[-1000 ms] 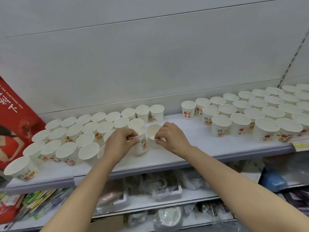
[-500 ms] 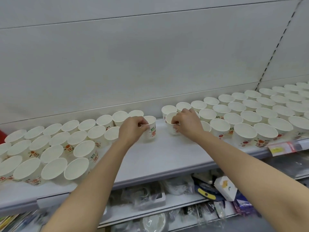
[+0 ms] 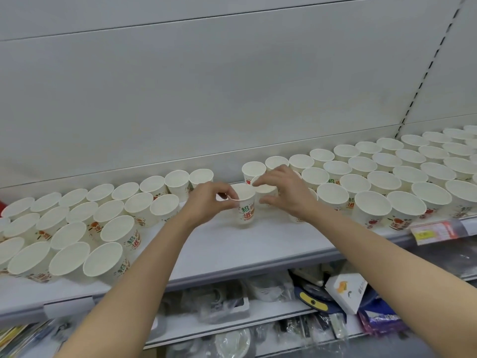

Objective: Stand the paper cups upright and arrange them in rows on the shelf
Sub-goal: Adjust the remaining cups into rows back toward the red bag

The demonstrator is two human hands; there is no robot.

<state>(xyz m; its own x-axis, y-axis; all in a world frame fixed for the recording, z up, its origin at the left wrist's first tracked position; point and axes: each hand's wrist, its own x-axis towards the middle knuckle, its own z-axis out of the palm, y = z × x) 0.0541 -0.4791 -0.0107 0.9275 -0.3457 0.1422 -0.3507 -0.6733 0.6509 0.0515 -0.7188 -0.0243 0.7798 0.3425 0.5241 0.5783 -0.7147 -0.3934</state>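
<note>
White paper cups with red and green print stand upright on a white shelf [image 3: 219, 250]. One block of cups [image 3: 117, 229] fills the left side and another block of cups [image 3: 382, 182] fills the right. In the gap between them my left hand [image 3: 206, 201] pinches the rim of a printed cup [image 3: 244, 210] that stands on the shelf. Just behind and to its right, my right hand [image 3: 285, 191] holds a second cup [image 3: 264, 189], fingers over its rim and thumb against its side. The two held cups nearly touch.
The shelf's grey back panel rises right behind the rear cups. A price tag [image 3: 436, 229] hangs on the front edge at the right. Lower shelves hold plastic-wrapped goods [image 3: 222, 303] and a white carton [image 3: 346, 288]. Bare shelf surface lies in front of the held cups.
Both hands carried their cups from beside the left block toward the right block. In the last half second the left-hand cup moved right, up to the right-hand cup.
</note>
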